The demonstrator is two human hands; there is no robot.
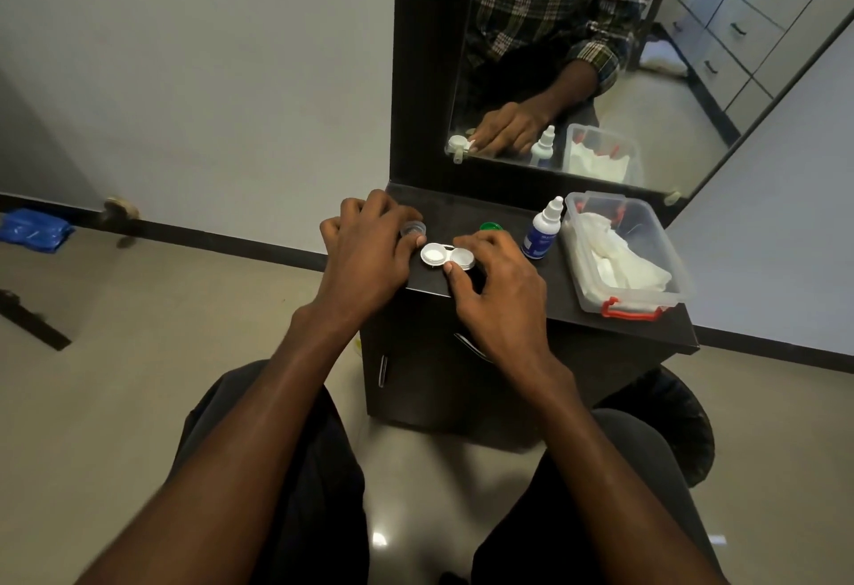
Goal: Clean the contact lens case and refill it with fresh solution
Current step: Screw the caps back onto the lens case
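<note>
The white contact lens case point(434, 255) lies on the dark cabinet top point(522, 288), both round wells facing up. My right hand point(497, 279) pinches its right well between thumb and index finger. My left hand point(369, 242) is curled just left of the case, fingers round a small clear grey cap point(412, 228), thumb tip touching the case's left end. A green cap point(491, 226) peeks out behind my right hand. The white and blue solution bottle point(543, 231) stands upright to the right, its nozzle cap on.
A clear plastic box point(647, 233) with red latches, holding white tissue, sits at the right end of the top. A mirror point(647, 90) stands behind and reflects the scene. The cabinet's front edge runs just under my hands. My knees are below.
</note>
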